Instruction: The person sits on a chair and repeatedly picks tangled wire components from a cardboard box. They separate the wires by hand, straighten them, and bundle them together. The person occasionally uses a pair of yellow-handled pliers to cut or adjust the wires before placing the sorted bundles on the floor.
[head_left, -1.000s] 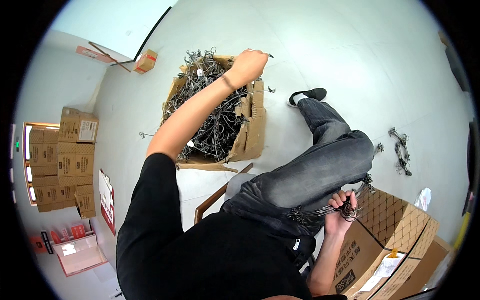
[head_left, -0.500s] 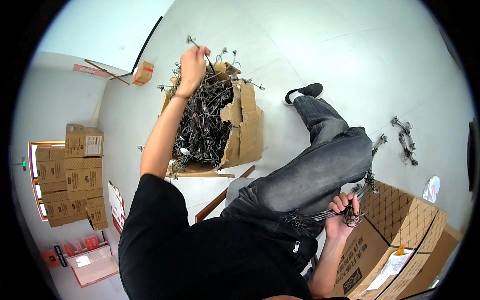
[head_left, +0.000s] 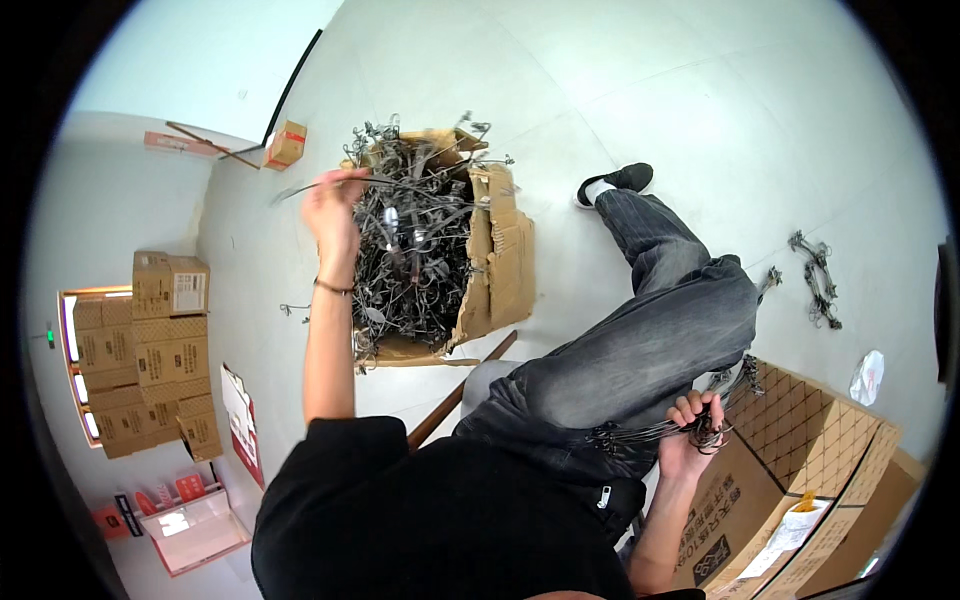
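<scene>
Looks like picking, I'd guess: left hand (head_left: pixel 335 200) pinches a blurry, thin dark wire piece (head_left: pixel 385 181) by the left edge of a torn brown cardboard box (head_left: pixel 508 262) heaped with tangled dark wires (head_left: pixel 420 295). Right hand (head_left: pixel 688 440) has fingers curled round a bundle of dark hooked wires (head_left: pixel 709 437). Next move probably needs a clean lift past the ragged rim; pale smooth floor (head_left: pixel 565 235) off the box's right edge leaves room.

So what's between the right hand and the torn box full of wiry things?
In the head view, the leg in dark jeans, then some pale floor.
</scene>
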